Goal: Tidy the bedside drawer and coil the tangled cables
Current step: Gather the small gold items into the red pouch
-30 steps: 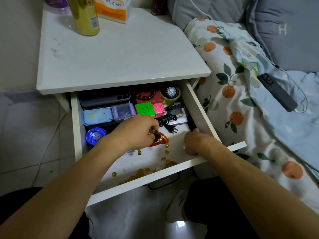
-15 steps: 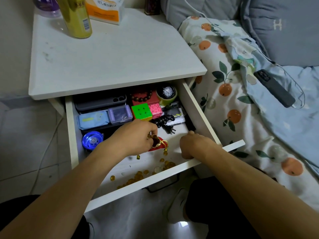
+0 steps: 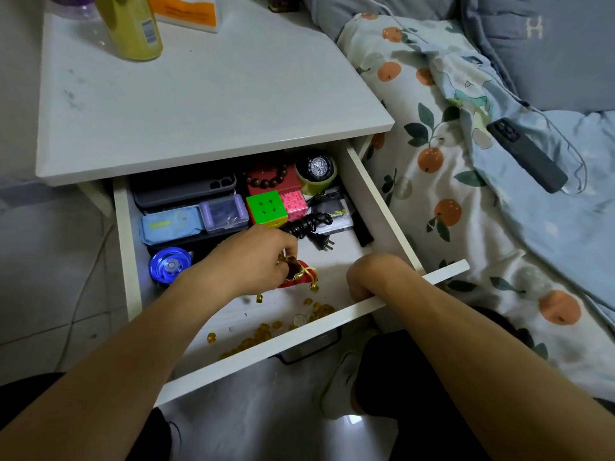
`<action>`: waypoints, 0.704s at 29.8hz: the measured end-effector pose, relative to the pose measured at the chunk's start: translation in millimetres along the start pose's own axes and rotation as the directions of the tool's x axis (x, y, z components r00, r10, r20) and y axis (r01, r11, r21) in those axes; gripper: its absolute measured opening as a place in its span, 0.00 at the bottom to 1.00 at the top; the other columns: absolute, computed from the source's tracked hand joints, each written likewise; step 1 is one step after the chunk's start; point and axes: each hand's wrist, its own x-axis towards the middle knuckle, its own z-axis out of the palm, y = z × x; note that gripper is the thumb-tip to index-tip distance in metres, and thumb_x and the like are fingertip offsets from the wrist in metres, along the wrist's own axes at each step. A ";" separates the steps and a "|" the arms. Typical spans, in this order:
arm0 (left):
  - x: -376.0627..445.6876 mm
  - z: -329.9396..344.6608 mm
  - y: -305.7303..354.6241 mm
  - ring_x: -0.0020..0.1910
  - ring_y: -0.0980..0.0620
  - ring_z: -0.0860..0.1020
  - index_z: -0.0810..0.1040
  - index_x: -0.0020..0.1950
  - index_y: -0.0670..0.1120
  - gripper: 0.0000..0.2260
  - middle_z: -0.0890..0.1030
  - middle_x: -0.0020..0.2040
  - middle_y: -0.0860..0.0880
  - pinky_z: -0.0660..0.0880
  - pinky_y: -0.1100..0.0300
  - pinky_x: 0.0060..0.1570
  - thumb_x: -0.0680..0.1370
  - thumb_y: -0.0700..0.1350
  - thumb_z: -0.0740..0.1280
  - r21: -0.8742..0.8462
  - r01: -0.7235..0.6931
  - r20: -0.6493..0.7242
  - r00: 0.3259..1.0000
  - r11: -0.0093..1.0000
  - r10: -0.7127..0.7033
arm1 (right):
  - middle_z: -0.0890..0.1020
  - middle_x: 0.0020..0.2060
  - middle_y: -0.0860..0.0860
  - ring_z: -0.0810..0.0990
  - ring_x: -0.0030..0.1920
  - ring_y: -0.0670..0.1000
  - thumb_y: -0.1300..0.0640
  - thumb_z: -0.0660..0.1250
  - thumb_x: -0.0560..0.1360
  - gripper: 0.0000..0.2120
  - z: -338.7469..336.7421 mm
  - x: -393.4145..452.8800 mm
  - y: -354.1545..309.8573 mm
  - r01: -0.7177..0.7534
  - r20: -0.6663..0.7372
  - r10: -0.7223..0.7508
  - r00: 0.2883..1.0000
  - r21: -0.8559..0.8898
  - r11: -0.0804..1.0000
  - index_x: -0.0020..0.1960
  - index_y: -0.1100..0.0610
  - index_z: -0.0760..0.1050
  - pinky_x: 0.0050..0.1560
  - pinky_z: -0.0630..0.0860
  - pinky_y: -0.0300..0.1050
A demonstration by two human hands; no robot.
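Left hand [image 3: 256,257], at the centre of the frame inside the open drawer [image 3: 124,247], has its fingers curled around the gold-trimmed mouth of a small red pouch [image 3: 297,272] and pinches it. Right hand [image 3: 372,277] lies just to the right of it, at the drawer's front right corner, fingers bent downward behind the front panel; what they grip, if anything, is hidden, so I cannot tell whether it holds something.

Loose gold coins [image 3: 263,331] are scattered over the drawer floor along the front edge, below the pouch. Behind the left hand lies a coiled black cable [image 3: 307,224] with its plug [image 3: 322,242] pointing toward the lower right. Farther back sit a green puzzle cube [image 3: 266,207], a pink cube [image 3: 293,202], a wooden bead bracelet [image 3: 266,179] on a red box, and a black watch [image 3: 316,168] on a green roll. At the drawer's left are a grey phone case [image 3: 186,191], a pale blue packet [image 3: 171,224], a small lilac box [image 3: 224,212] and a blue yo-yo [image 3: 169,266].

On the white tabletop [image 3: 206,104] in the upper left stand a yellow can [image 3: 131,24] and an orange-and-white box [image 3: 188,10]. A dark phone [image 3: 525,154] lies on the bed [image 3: 432,211] at the right.
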 end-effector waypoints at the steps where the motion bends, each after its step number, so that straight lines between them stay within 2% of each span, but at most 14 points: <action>1: -0.1 0.0 0.2 0.48 0.51 0.77 0.78 0.52 0.54 0.05 0.79 0.50 0.52 0.78 0.50 0.46 0.78 0.46 0.67 0.000 0.002 0.000 1.000 1.000 -0.002 | 0.71 0.38 0.53 0.71 0.36 0.51 0.60 0.60 0.78 0.04 -0.2 -0.3 -1.2 -0.001 -0.004 0.001 1.000 0.006 1.000 0.52 0.58 0.72 0.46 0.71 0.48; 6: -1.0 0.9 3.3 0.49 0.51 0.77 0.78 0.53 0.54 0.06 0.79 0.51 0.52 0.78 0.50 0.47 0.78 0.46 0.66 0.002 0.008 0.005 1.000 1.000 -0.008 | 0.73 0.42 0.54 0.73 0.39 0.52 0.59 0.60 0.79 0.13 4.6 2.6 -4.1 -0.005 -0.010 0.005 1.000 0.035 0.999 0.61 0.60 0.75 0.48 0.72 0.48; 10: -2.8 0.2 3.0 0.49 0.51 0.77 0.79 0.53 0.54 0.06 0.79 0.51 0.52 0.78 0.50 0.48 0.78 0.46 0.66 0.003 0.012 0.007 1.000 1.000 -0.012 | 0.71 0.39 0.53 0.72 0.37 0.51 0.58 0.59 0.79 0.09 1.7 0.6 -2.8 -0.011 0.002 0.011 1.000 0.077 0.997 0.57 0.58 0.73 0.49 0.73 0.47; 15: -2.2 -0.7 3.3 0.49 0.50 0.77 0.79 0.53 0.53 0.06 0.79 0.51 0.51 0.78 0.50 0.48 0.77 0.45 0.67 -0.004 0.011 -0.001 1.000 1.000 -0.011 | 0.72 0.40 0.54 0.76 0.50 0.57 0.56 0.58 0.79 0.06 1.1 -1.8 2.8 -0.025 -0.015 0.026 1.000 0.105 0.994 0.52 0.58 0.70 0.63 0.74 0.55; 17: -1.6 0.5 4.7 0.49 0.50 0.77 0.79 0.52 0.53 0.06 0.79 0.52 0.51 0.78 0.50 0.48 0.77 0.45 0.67 -0.010 0.005 -0.002 1.000 1.000 -0.005 | 0.73 0.41 0.53 0.76 0.49 0.56 0.55 0.60 0.79 0.06 1.5 -3.7 0.6 0.007 -0.033 -0.003 0.999 0.117 0.993 0.52 0.57 0.70 0.61 0.75 0.53; 21: -2.2 1.7 3.7 0.49 0.49 0.77 0.79 0.51 0.53 0.05 0.79 0.51 0.50 0.78 0.49 0.49 0.77 0.44 0.67 -0.024 -0.005 -0.004 1.000 1.000 0.004 | 0.72 0.39 0.50 0.73 0.41 0.51 0.49 0.61 0.80 0.09 0.6 -13.6 -16.0 0.151 -0.109 -0.135 0.985 0.155 0.976 0.53 0.55 0.69 0.47 0.71 0.46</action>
